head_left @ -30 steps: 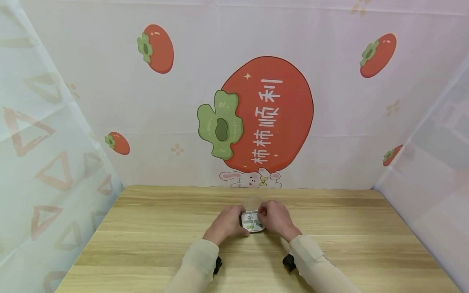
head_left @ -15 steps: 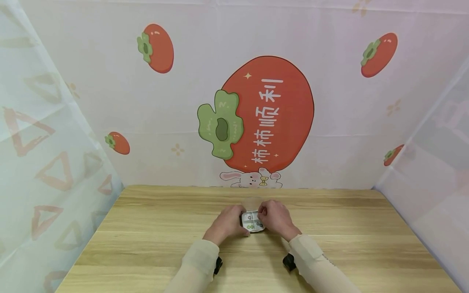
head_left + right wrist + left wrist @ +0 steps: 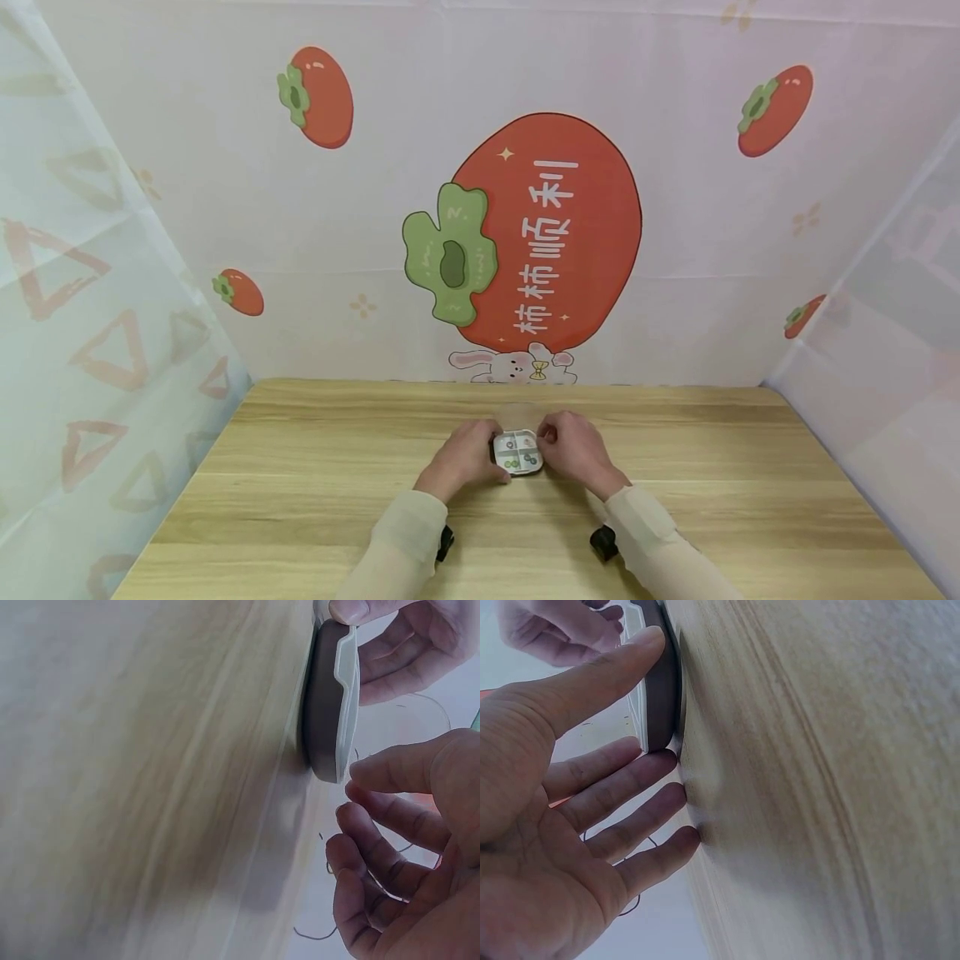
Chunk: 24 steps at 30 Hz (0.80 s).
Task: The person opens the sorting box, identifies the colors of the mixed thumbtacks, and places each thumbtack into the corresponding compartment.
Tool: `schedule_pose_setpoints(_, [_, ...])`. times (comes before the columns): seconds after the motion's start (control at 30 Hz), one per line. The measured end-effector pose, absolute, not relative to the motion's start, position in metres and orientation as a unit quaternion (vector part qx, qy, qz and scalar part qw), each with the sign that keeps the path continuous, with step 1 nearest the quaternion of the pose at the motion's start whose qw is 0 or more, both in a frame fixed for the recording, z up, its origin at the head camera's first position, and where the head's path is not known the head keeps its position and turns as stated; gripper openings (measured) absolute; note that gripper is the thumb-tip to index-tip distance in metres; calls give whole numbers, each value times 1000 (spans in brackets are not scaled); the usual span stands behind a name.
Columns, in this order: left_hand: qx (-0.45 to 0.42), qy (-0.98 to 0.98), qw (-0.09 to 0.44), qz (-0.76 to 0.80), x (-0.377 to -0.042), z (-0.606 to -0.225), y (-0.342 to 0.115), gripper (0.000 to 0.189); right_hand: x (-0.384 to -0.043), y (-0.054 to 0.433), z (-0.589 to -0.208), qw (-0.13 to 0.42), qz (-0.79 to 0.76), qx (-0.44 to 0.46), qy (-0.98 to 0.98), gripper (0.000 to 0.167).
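A small four-compartment case, white inside with a dark body, lies on the table in the head view. Its compartments hold small round pieces, among them green ones, dark ones and a pinkish one; their kind is too small to make out. My left hand grips the case from the left, thumb at the near edge and fingertips at the far side. Beside the right edge is my right hand, fingers loosely curled, thumb and index fingertips close together with nothing visible between them.
A faint, see-through flap stands behind the case. The wood-grain table spreads around both hands. Behind it hangs a white cloth backdrop printed with persimmons, with further cloth panels at both sides. Each wrist carries a black camera.
My right hand has drawn slightly right, off the case's upper right compartment, baring the pinkish piece in it. The left hand and case stay in place.
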<state>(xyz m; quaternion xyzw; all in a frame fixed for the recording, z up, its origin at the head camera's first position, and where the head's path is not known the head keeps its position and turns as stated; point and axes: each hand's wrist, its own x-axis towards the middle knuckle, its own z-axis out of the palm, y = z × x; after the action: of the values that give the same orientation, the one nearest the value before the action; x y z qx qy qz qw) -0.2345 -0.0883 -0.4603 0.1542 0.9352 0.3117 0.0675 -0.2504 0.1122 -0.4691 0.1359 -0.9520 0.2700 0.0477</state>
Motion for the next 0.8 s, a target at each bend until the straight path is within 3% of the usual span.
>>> schedule_pose_setpoints(0.8, [164,935,61,308,-234,-465,-90,65,-228,148,-469,50,320,115,-939,7])
